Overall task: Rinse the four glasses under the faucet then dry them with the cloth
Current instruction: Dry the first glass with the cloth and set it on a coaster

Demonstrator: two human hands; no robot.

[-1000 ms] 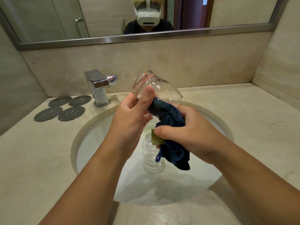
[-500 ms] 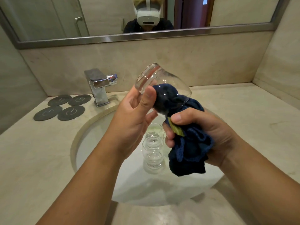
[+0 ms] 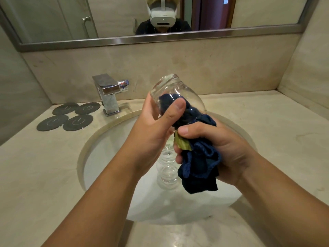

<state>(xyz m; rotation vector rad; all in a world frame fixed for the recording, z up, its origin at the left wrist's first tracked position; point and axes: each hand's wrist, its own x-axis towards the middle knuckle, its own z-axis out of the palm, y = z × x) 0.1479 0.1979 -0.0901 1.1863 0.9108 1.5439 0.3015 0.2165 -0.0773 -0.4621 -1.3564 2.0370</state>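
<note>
My left hand (image 3: 154,127) grips a clear glass (image 3: 185,94) held tilted above the sink, its base pointing up and away. A dark blue cloth (image 3: 199,163) is stuffed into the glass's mouth, and my right hand (image 3: 219,145) grips the bunched rest of it just below. More clear glasses (image 3: 167,168) stand stacked in the white basin (image 3: 106,157) under my hands, partly hidden by them. The chrome faucet (image 3: 108,94) stands at the back left of the sink, with no water visible.
Several dark round coasters (image 3: 68,115) lie on the marble counter (image 3: 35,166) left of the faucet. A mirror (image 3: 106,16) runs along the back wall, which bounds the counter together with side walls.
My right hand has pushed the cloth deeper into the glass and turned, and both hands with the glass have shifted a little.
</note>
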